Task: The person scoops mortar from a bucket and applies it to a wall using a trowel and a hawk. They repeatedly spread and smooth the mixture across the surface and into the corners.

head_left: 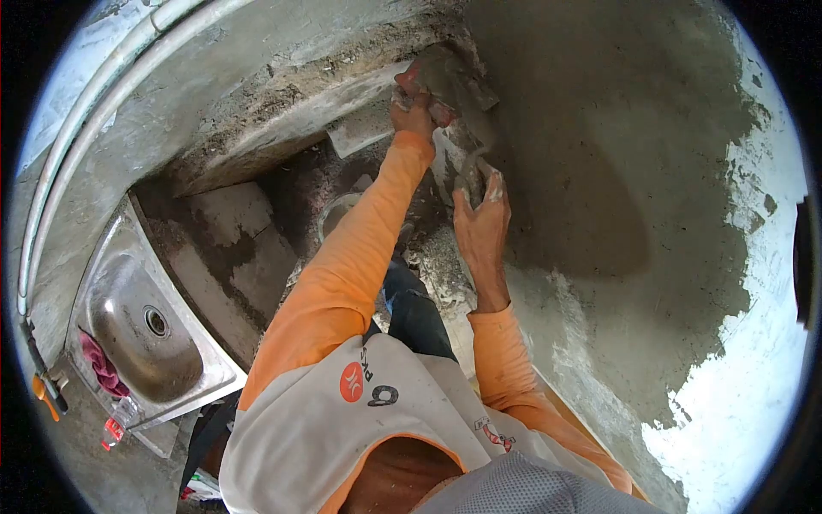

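Note:
My left hand reaches up to the corner, its fingers wrapped round the red handle of a plastering trowel. The trowel's grey, mortar-smeared blade lies close to the wall corner; its outline is hard to make out. Lower and to the right, my right hand is cupped with thumb and fingers around a lump of wet grey mortar. This hand is beside the grey plastered wall, and its fingertips are smeared with mortar.
A steel sink sits at the left, with a pink cloth and a plastic bottle by it. Pipes run along the left wall. A rough ledge spans the back. Below my left forearm stands a bucket, partly hidden.

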`<state>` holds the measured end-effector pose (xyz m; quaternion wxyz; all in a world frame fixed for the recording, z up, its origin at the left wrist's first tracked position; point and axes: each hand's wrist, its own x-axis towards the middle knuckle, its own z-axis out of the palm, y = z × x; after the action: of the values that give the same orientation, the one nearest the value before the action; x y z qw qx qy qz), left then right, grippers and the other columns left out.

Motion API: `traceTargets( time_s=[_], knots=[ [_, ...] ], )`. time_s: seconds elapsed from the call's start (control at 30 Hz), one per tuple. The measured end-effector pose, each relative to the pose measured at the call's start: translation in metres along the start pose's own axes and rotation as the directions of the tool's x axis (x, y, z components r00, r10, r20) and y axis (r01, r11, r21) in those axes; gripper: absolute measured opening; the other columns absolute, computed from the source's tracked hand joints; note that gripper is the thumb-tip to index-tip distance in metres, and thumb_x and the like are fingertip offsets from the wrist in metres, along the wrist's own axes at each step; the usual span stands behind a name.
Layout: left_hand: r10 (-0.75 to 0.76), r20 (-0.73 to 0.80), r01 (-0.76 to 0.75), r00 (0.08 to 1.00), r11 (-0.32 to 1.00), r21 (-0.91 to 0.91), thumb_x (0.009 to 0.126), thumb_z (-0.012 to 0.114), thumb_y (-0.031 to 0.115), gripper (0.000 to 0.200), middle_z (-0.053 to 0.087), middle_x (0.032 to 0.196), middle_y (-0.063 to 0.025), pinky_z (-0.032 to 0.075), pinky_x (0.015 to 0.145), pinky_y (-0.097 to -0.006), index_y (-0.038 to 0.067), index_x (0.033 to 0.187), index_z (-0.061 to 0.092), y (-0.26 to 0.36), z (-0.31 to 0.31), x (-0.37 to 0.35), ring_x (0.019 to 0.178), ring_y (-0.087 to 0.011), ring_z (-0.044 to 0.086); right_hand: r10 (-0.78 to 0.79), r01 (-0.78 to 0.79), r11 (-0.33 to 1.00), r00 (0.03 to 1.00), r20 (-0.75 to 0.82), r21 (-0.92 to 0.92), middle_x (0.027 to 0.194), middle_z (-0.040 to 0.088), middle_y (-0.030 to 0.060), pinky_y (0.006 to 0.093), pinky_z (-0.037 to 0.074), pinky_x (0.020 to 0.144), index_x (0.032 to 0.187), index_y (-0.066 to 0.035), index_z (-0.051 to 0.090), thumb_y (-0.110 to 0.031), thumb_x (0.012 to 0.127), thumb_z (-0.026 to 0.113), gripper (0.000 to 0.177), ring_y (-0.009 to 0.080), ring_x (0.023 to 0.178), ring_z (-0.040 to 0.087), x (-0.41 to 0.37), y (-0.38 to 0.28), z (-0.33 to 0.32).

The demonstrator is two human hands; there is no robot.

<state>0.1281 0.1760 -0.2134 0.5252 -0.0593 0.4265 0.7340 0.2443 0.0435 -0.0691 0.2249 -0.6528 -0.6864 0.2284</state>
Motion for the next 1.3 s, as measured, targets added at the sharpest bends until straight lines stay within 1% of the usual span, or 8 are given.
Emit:
traceTargets(
  time_s=[0.17, 0.6, 0.7, 0.77, 0.9, 0.97, 1.23, 1.3],
  knots=[
    [0.009, 0.007, -0.009, 1.0, 0.999, -0.044, 0.093, 0.062, 0.005, 0.05, 0.064, 0.118, -0.0172, 0.06, 0.078, -0.0405, 0.0, 0.14, 0.044, 0.004, 0.007, -0.004, 0.097, -0.0287, 0.069, -0.009, 0.011, 0.999, 1.0, -0.027, 0.045, 0.121, 0.06, 0.0329, 0.0498, 0.048, 0.096, 0.129, 0.01, 0.051, -0.012, 0.092, 0.065, 0.045, 0.0468, 0.112, 0.061, 0.035, 0.007, 0.028],
    [-0.064, 0.137, 0.058, 0.989, 0.997, 0.052, 0.093, 0.056, 0.001, 0.038, 0.064, 0.1, -0.0116, 0.058, 0.059, -0.0401, 0.005, 0.131, 0.05, 0.0, 0.001, 0.025, 0.075, -0.0269, 0.065, 0.264, -0.245, 0.924, 0.964, -0.026, 0.295, 0.115, 0.064, 0.032, 0.0491, 0.049, 0.092, 0.126, 0.011, 0.052, -0.013, 0.094, 0.06, 0.041, 0.0441, 0.106, 0.064, 0.079, -0.001, 0.019],
    [-0.079, 0.138, 0.07, 0.987, 0.995, 0.068, 0.092, 0.057, 0.001, 0.04, 0.064, 0.1, -0.0134, 0.057, 0.057, -0.0393, 0.004, 0.132, 0.049, 0.009, 0.003, 0.021, 0.074, -0.027, 0.064, 0.29, -0.256, 0.919, 0.954, -0.073, 0.299, 0.114, 0.066, 0.0207, 0.0361, 0.048, 0.09, 0.131, 0.01, 0.053, -0.011, 0.091, 0.064, 0.047, 0.0234, 0.1, 0.061, 0.078, -0.014, 0.005],
    [-0.091, 0.155, 0.08, 0.984, 0.994, 0.074, 0.092, 0.058, 0.0, 0.043, 0.064, 0.1, -0.0144, 0.056, 0.057, -0.0389, 0.004, 0.133, 0.048, 0.005, 0.002, 0.023, 0.073, -0.0269, 0.064, 0.225, -0.181, 0.915, 0.971, -0.084, 0.361, 0.121, 0.063, 0.031, 0.0439, 0.048, 0.096, 0.128, 0.014, 0.052, -0.012, 0.093, 0.061, 0.044, 0.0396, 0.112, 0.064, 0.065, -0.035, -0.011],
    [-0.14, 0.066, 0.139, 0.988, 0.99, 0.03, 0.091, 0.058, -0.002, 0.047, 0.062, 0.098, -0.0152, 0.055, 0.056, -0.0397, 0.003, 0.136, 0.044, 0.009, 0.004, 0.022, 0.069, -0.0265, 0.062, -0.065, 0.108, 0.976, 0.973, -0.22, 0.189, 0.121, 0.064, 0.0302, 0.0416, 0.048, 0.096, 0.129, 0.013, 0.053, -0.011, 0.092, 0.062, 0.045, 0.0373, 0.113, 0.064, 0.044, -0.033, -0.025],
    [-0.151, 0.092, 0.153, 0.984, 0.988, -0.007, 0.092, 0.058, -0.002, 0.049, 0.062, 0.098, -0.0151, 0.055, 0.056, -0.0399, 0.003, 0.137, 0.042, 0.007, 0.002, 0.017, 0.068, -0.0267, 0.061, 0.168, -0.166, 0.917, 0.985, 0.025, 0.362, 0.122, 0.063, 0.0319, 0.0422, 0.048, 0.098, 0.131, 0.015, 0.051, -0.015, 0.093, 0.062, 0.05, 0.0387, 0.115, 0.063, 0.038, -0.039, -0.039],
    [-0.2, 0.084, 0.2, 0.976, 0.98, 0.005, 0.094, 0.062, 0.002, 0.054, 0.064, 0.113, -0.0172, 0.06, 0.07, -0.0481, 0.007, 0.143, 0.041, 0.008, -0.002, 0.014, 0.091, -0.0315, 0.067, 0.255, -0.266, 0.955, 0.962, 0.093, 0.132, 0.132, 0.059, 0.0328, 0.0453, 0.044, 0.105, 0.139, 0.012, 0.047, -0.023, 0.096, 0.061, 0.057, 0.0431, 0.125, 0.057, 0.088, 0.005, 0.02],
    [-0.183, 0.105, 0.189, 0.978, 0.981, -0.047, 0.094, 0.062, 0.003, 0.054, 0.064, 0.116, -0.0174, 0.06, 0.069, -0.0487, 0.007, 0.144, 0.042, 0.0, -0.003, 0.017, 0.093, -0.0322, 0.068, 0.333, -0.357, 0.852, 0.934, 0.13, 0.382, 0.131, 0.059, 0.0309, 0.0449, 0.045, 0.103, 0.141, 0.011, 0.045, -0.02, 0.097, 0.06, 0.055, 0.0407, 0.122, 0.059, 0.095, -0.016, 0.013]
  ],
)
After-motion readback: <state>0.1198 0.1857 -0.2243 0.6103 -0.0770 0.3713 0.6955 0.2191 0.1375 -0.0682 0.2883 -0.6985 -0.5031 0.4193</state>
